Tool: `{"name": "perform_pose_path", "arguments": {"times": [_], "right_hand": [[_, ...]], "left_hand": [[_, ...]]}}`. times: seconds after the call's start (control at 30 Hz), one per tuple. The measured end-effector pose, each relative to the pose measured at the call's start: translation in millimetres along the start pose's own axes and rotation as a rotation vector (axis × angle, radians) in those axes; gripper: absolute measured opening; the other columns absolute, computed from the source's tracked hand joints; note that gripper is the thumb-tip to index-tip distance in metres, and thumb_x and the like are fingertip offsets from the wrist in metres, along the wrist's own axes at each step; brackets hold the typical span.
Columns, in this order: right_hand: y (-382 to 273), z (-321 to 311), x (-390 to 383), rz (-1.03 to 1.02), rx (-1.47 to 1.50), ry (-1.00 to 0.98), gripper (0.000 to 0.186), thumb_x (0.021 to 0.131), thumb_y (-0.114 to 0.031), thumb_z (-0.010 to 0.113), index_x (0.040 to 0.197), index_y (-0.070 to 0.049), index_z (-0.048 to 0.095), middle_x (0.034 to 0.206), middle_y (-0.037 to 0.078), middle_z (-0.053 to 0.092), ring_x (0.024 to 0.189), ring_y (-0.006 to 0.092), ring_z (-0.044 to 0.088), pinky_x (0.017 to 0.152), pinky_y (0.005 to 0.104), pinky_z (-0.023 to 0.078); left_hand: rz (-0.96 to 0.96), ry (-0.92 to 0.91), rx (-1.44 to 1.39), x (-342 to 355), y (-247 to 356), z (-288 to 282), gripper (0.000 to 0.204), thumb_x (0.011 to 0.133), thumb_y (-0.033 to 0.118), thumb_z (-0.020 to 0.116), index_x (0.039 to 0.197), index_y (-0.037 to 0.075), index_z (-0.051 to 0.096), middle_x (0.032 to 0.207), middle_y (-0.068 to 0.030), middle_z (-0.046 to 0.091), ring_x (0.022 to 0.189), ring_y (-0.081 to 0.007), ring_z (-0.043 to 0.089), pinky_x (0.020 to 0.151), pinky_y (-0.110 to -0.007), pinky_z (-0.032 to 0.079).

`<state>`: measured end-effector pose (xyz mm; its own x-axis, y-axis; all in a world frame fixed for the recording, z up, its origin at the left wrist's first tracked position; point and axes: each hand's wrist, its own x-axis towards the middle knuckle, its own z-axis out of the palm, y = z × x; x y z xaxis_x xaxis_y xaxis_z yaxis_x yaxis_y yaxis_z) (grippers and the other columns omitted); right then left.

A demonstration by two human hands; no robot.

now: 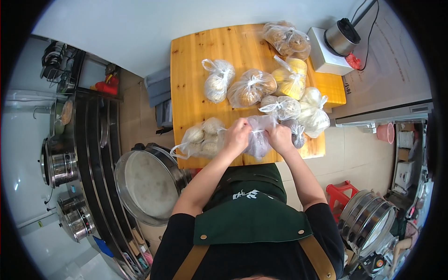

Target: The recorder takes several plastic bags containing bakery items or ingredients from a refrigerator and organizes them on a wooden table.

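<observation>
Head view: two bare hands, both closed on one item. Left hand [239,135]: fingers drawn together, clamped on the gathered plastic at one side of a clear bag with purplish contents [257,145]. Right hand [279,138]: likewise pinched on the opposite side, fingertips partly hidden by the plastic. The bag was located between the two hands, at the near edge of a wooden table [191,70]. Left of the grip: one bag of pale round buns [203,138], near the left hand; contact could not be told. Right of the grip: one knotted dark purple bag [296,132], just beside the right hand; next, one larger white bag [313,114]. Directly beyond the grip: one speckled-bun bag [282,108]; farther, one bag of brown buns [251,88] and one yellow bag [289,80]. Beyond and left: one knotted pale bag [218,83]. Farthest beyond, toward the right: a second brown-bun bag [288,41].
</observation>
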<state>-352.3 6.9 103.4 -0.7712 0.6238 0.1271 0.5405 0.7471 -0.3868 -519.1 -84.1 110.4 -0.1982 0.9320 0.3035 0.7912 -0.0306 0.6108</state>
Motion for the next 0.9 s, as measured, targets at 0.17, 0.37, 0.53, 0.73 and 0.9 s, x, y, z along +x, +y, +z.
{"name": "perform_pose_path", "arguments": {"times": [0.17,0.37,0.53,0.73,0.9], "right_hand": [[29,-32,-27,0.512,0.017,-0.032,0.005,0.069,-0.01,0.057,0.073,-0.007,0.058,0.074,0.009,0.058,0.063,0.0286,0.058,0.056,0.037,0.046],[0,-29,-23,0.197,0.277,0.008,0.033,0.064,-0.009,0.061,0.097,-0.006,0.054,0.092,0.011,0.057,0.083,0.0284,0.057,0.067,0.0352,0.047],[-12,-24,-16,0.29,0.261,-0.126,0.047,0.06,-0.013,0.066,0.104,-0.005,0.052,0.091,0.014,0.056,0.078,0.0312,0.057,0.065,0.0368,0.047],[-5,-10,-29,0.253,0.278,0.125,0.021,0.068,-0.016,0.066,0.082,-0.004,0.056,0.078,0.012,0.053,0.069,0.0287,0.056,0.059,0.0358,0.045],[10,10,-32,0.52,0.724,0.358,0.019,0.084,-0.021,0.053,0.082,-0.002,0.056,0.083,0.011,0.057,0.068,0.0238,0.059,0.055,0.0318,0.046]], "left_hand": [[-0.132,0.229,-0.022,-1,-26,-35,0.01,0.068,-0.006,0.053,0.073,0.003,0.052,0.081,-0.0104,0.051,0.072,-0.0293,0.054,0.06,-0.037,0.044],[-0.091,0.062,-0.29,1,-25,-14,0.011,0.07,-0.006,0.052,0.079,0.001,0.052,0.077,-0.0119,0.052,0.073,-0.0291,0.054,0.062,-0.035,0.044],[-0.215,-0.179,-0.409,-2,-7,-10,0.025,0.069,0.01,0.065,0.088,0.002,0.051,0.088,-0.0139,0.05,0.077,-0.0303,0.054,0.066,-0.036,0.045],[-0.212,-0.246,0.067,12,14,-2,0.051,0.059,0.031,0.075,0.092,0.003,0.05,0.091,-0.0146,0.043,0.086,-0.0316,0.049,0.068,-0.039,0.044],[-0.301,-0.214,0.233,15,14,14,0.041,0.062,0.02,0.071,0.092,0.003,0.049,0.09,-0.0139,0.044,0.085,-0.0307,0.05,0.066,-0.038,0.045]]}}
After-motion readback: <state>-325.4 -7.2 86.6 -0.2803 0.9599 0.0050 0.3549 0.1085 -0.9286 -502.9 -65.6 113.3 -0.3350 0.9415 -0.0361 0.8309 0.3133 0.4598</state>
